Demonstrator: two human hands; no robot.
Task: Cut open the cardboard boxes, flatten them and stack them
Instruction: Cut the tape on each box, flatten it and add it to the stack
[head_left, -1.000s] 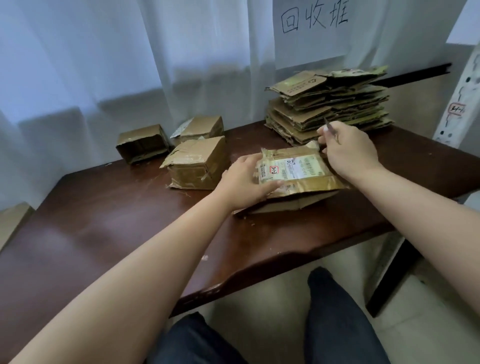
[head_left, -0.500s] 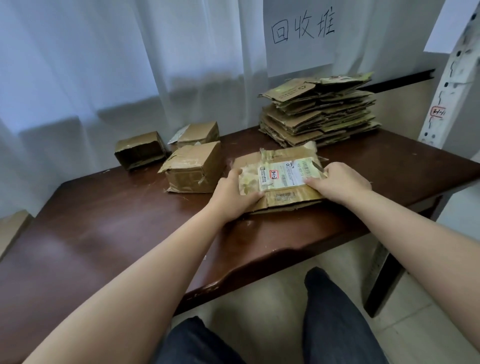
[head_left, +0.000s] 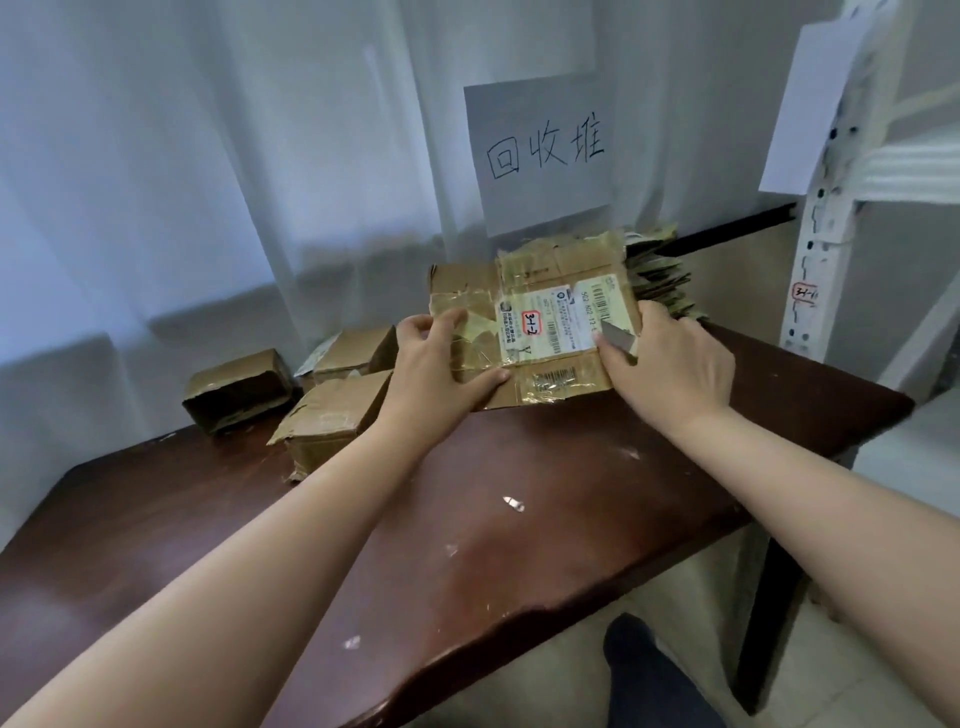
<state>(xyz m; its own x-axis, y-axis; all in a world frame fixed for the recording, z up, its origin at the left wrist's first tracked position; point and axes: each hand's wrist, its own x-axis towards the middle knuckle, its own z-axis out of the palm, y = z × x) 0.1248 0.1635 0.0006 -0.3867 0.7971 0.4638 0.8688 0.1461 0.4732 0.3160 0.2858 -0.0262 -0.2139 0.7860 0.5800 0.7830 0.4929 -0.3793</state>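
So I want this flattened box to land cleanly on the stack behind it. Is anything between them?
Nothing visible. Both hands, left and right, hold the flattened box right in front of the stack, which it partly hides.

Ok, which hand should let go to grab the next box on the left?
Left. The left hand holds the flattened box on the side nearest the uncut boxes, and carries nothing else. The right hand also holds a blade.

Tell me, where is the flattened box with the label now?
In the head view, the flattened box is held up by both hands, right of centre, before the stack.
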